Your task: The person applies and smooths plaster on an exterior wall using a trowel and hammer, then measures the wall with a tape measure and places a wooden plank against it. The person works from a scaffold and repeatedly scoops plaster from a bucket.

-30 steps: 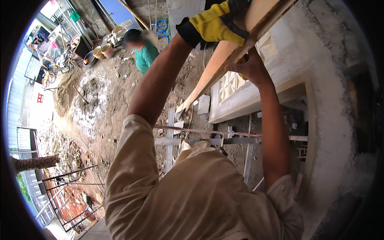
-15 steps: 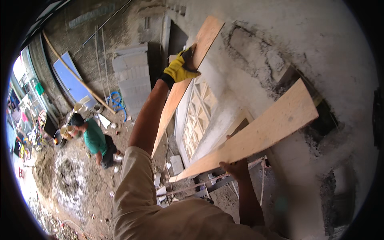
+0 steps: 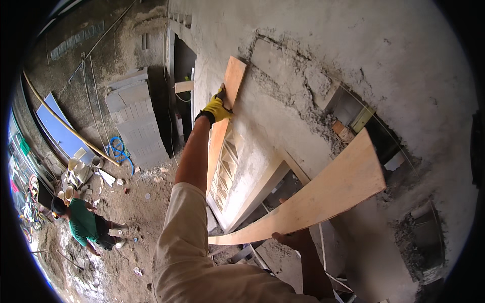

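Up against the rough plastered wall [image 3: 313, 65], your left hand [image 3: 218, 107], in a yellow glove, is closed around the edge of a narrow wooden board [image 3: 228, 101] that stands nearly upright, leaning along the wall above a pale window grille [image 3: 225, 174]. Your fingers wrap the board's near edge, and your arm reaches up to it at full stretch, the beige sleeve [image 3: 182, 242] bunched at the shoulder. Lower and to the right, your bare right hand [image 3: 295, 238] grips the underside of a second, wider plank [image 3: 323, 194]; the thumb and fingers curl round its lower edge near the end closest to you, and the plank rises at a slant to the right, its far end lying across a broken recess in the wall [image 3: 364, 118]. The two boards stay apart from each other. Down at the left, on the dirt ground [image 3: 146, 197], another person in a green shirt [image 3: 83, 222] bends over, near some white buckets [image 3: 76, 169] and a stack of grey blocks [image 3: 136, 121].
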A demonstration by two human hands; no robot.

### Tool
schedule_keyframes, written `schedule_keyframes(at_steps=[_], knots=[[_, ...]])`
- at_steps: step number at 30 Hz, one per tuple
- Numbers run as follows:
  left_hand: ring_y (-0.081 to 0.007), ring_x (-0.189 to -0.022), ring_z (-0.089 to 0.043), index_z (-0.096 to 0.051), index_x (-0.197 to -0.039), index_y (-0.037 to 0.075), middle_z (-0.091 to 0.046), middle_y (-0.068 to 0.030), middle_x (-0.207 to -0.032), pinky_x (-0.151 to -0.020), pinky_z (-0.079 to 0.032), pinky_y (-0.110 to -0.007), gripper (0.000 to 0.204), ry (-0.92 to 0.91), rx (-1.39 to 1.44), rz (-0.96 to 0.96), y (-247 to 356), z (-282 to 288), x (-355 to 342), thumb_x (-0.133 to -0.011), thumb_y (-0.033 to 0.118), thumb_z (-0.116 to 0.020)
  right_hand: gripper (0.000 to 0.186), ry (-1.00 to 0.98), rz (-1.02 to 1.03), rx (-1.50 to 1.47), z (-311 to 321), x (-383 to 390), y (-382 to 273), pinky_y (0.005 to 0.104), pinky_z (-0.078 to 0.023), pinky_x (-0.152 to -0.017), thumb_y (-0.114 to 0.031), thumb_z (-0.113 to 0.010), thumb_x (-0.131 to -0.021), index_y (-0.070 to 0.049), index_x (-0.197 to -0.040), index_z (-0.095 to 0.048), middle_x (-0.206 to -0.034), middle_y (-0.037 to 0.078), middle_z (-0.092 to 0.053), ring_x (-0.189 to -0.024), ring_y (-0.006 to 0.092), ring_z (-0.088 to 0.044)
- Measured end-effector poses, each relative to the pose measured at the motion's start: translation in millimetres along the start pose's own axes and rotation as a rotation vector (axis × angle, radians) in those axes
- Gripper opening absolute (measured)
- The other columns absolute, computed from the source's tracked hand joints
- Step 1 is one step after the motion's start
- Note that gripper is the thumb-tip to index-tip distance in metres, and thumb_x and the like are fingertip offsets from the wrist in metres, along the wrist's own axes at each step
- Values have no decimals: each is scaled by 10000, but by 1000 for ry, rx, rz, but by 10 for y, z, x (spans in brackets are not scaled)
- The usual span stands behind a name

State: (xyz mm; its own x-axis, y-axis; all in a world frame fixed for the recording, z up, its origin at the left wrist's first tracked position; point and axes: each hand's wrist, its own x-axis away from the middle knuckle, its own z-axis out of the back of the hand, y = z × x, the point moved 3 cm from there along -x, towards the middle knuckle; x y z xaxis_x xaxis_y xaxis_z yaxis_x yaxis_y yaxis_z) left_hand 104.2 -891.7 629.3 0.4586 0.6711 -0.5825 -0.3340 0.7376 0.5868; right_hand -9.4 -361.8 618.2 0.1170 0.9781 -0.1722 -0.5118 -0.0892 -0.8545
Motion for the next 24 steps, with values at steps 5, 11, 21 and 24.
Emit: schedule_keyframes(at_steps=[5,11,21,24], knots=[[-294,-1480,-217,5,-1544,-27,-183,-233,-1596,-1192,-206,-296,1410,-189,101,74,287,-278,100,-541,263,-943,953,77,72,234,135,60,5,428,-336,-1101,-254,-834,-708,-42,-1486,-327,-1473,198,-386,-1337,319,-395],[-315,-1457,-266,2,-1555,17,-252,-242,-1569,-1185,-238,-307,1403,-142,-95,117,-377,-554,85,-555,275,-949,962,28,131,359,113,9,98,433,-305,-1127,-323,-831,-703,-41,-1482,-342,-1523,183,-323,-1388,325,-331],[-348,-1422,-337,-8,-1554,16,-272,-248,-1557,-1162,-303,-337,1356,-94,-5,133,154,-536,274,-602,282,-937,906,129,-31,268,122,163,73,403,-394,-1047,-172,-812,-642,-40,-1444,-412,-1415,138,-472,-1251,272,-471],[-347,-1420,-343,-17,-1555,17,-276,-248,-1555,-1164,-301,-338,1348,-79,48,115,115,-564,264,-604,280,-936,906,120,-50,257,113,182,106,403,-392,-1051,-139,-789,-629,-39,-1446,-410,-1436,140,-458,-1261,274,-467]])
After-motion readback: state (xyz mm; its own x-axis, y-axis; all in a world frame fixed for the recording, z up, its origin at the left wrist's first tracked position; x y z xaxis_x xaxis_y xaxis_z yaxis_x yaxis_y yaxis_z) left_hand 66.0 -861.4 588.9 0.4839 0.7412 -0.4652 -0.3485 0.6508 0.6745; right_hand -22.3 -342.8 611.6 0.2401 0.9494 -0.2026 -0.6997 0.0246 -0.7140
